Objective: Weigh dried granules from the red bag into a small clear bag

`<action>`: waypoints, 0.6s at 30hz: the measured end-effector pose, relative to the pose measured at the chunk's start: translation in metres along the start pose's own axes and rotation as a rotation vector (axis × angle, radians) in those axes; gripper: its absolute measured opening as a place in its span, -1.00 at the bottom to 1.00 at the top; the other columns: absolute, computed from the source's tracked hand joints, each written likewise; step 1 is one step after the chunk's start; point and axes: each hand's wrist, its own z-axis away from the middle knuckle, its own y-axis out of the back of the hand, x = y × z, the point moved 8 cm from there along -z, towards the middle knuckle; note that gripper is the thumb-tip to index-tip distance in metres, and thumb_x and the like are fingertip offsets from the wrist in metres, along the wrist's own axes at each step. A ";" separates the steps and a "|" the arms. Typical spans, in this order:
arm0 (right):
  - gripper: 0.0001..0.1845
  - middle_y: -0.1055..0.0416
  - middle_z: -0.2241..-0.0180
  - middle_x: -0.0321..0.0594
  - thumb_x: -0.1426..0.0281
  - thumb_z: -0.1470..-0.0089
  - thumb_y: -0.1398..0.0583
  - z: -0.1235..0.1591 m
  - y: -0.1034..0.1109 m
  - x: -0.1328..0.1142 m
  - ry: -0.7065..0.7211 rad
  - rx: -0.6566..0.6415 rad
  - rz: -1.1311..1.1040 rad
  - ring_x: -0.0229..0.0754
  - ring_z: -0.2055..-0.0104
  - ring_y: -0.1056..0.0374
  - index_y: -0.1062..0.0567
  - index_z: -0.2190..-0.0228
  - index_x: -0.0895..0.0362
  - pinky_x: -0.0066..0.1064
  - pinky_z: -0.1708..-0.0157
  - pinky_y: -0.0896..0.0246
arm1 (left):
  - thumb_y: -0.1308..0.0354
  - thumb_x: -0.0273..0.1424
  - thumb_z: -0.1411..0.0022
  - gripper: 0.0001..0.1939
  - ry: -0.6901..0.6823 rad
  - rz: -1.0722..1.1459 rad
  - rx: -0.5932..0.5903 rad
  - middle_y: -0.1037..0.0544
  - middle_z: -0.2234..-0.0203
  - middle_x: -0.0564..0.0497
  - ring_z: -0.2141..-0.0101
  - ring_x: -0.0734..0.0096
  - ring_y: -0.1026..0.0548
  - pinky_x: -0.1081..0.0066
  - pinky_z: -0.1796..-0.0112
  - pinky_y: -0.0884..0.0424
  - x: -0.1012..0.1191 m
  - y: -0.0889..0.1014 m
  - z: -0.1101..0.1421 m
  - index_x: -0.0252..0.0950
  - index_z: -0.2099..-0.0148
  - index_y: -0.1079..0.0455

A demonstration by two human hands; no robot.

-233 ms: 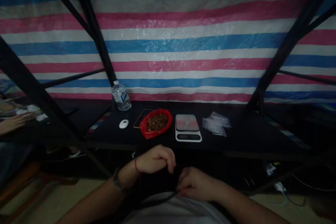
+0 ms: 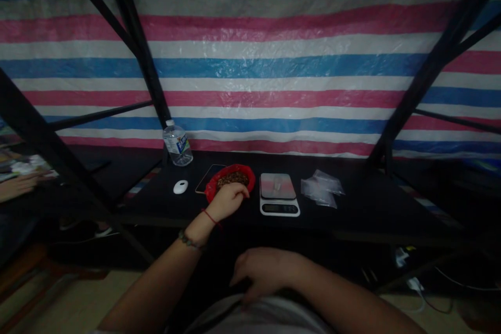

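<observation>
My left hand is over the near rim of a red plastic-lined bowl filled with small brown pieces, whose kind I cannot make out. Its fingers bend downward, and the fingertips are mostly hidden, so any hold on the bowl does not show. A beaded bracelet and a red string circle that wrist. Low in front of my body, my right hand is loosely curved, thumb apart from the fingers, with nothing visible in it. Right of the bowl stands a white kitchen scale bearing a small clear item.
Clear plastic bags lie right of the scale. A phone rests partly behind the bowl, near a white mouse-shaped object and a clear bottle. Black frame posts flank the table. Another person's hand is at far left.
My left hand has moved forward and up from my lap to the red bowl's near side. My right hand has shifted slightly left, its fingers loosening. The view has moved slightly.
</observation>
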 end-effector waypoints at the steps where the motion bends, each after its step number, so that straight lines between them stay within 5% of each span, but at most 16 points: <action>1: -0.63 -0.47 0.23 -0.24 0.20 0.04 -0.30 0.004 0.016 0.005 0.010 0.030 -0.060 -0.25 0.26 -0.38 -0.54 0.16 0.06 -0.50 0.29 -0.24 | 0.08 -0.63 0.01 -0.68 0.014 -0.099 0.042 -0.57 0.37 0.00 0.24 0.35 -0.49 0.34 0.08 -0.35 -0.011 0.006 -0.007 -0.29 0.37 -0.48; 3: -0.66 -0.45 0.23 -0.23 0.18 -0.01 -0.27 0.021 0.061 0.032 -0.059 0.230 -0.118 -0.26 0.27 -0.38 -0.55 0.19 0.08 -0.49 0.27 -0.25 | 0.06 -0.62 -0.02 -0.69 0.053 -0.249 0.115 -0.57 0.32 -0.03 0.20 0.32 -0.48 0.33 0.04 -0.33 -0.033 0.015 -0.018 -0.30 0.33 -0.48; 6: -0.75 -0.44 0.22 -0.14 0.29 -0.11 -0.17 0.073 0.141 0.095 -0.395 0.823 0.089 -0.14 0.14 -0.35 -0.52 0.20 0.12 -0.28 0.08 -0.23 | 0.04 -0.52 -0.15 -0.72 0.100 -0.399 0.152 -0.54 0.18 -0.09 0.10 0.27 -0.45 0.30 -0.04 -0.28 -0.059 0.016 -0.026 -0.31 0.18 -0.47; 8: -0.53 -0.37 0.02 -0.03 0.31 -0.02 -0.24 0.100 0.166 0.128 -0.604 1.005 0.269 -0.01 -0.05 -0.25 -0.43 0.01 0.15 -0.13 -0.07 -0.12 | 0.01 -0.34 -0.23 -0.68 0.162 -0.473 0.126 -0.49 0.07 -0.13 0.02 0.20 -0.41 0.23 -0.06 -0.26 -0.073 0.009 -0.029 -0.30 0.03 -0.43; 13: -0.51 -0.39 -0.02 -0.02 0.32 -0.01 -0.22 0.098 0.161 0.177 -0.764 0.829 0.354 0.01 -0.09 -0.26 -0.44 0.00 0.22 -0.16 -0.13 -0.06 | 0.01 -0.02 -0.22 -0.38 0.213 -0.554 0.022 -0.32 -0.15 -0.17 -0.08 0.05 -0.33 0.12 -0.07 -0.24 -0.085 -0.014 -0.030 -0.24 -0.21 -0.23; 18: -0.58 -0.44 0.02 -0.05 0.36 -0.03 -0.19 0.088 0.153 0.184 -0.762 0.798 0.341 -0.02 -0.04 -0.33 -0.47 0.05 0.18 -0.20 -0.09 -0.10 | -0.06 -0.08 -0.20 -0.49 0.091 -0.546 -0.013 -0.39 -0.07 -0.11 -0.03 0.15 -0.36 0.24 -0.07 -0.23 -0.071 -0.019 -0.032 -0.21 -0.12 -0.33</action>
